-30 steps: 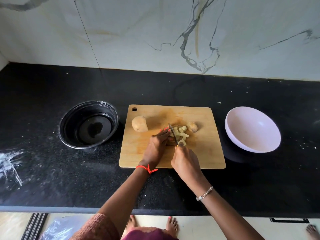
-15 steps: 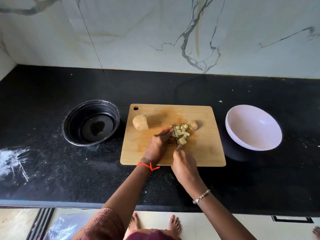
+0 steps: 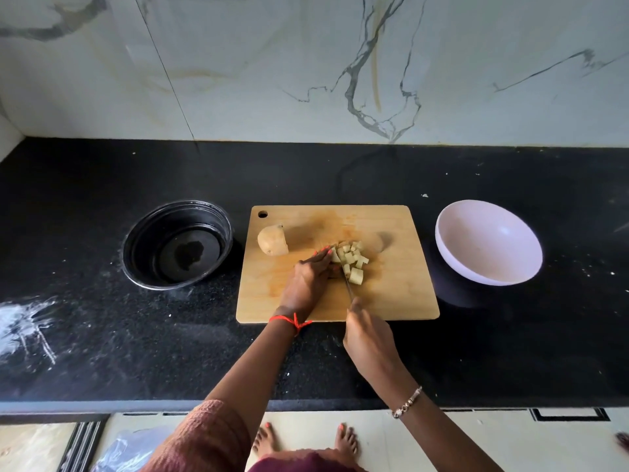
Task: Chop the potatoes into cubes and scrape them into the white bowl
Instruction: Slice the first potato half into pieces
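1. A black speckled surface (image 3: pixel 102 301) runs below a marble wall; a wooden cutting board (image 3: pixel 401 294) lies on it.
2. My left hand (image 3: pixel 309 277) rests on the board, fingers (image 3: pixel 320 255) nearly straight, tips touching the potato cubes (image 3: pixel 354 264).
3. My right hand (image 3: pixel 369 338) grips the knife (image 3: pixel 348 286), its blade against the cubes.
4. A half potato (image 3: pixel 272 240) sits at the board's left.
5. The white bowl (image 3: pixel 490 243) stands right of the board, a black bowl (image 3: pixel 146 247) left.

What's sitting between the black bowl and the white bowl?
The head view shows a wooden cutting board between the black bowl and the white bowl, holding a potato half, potato cubes, and the knife the right hand grips.
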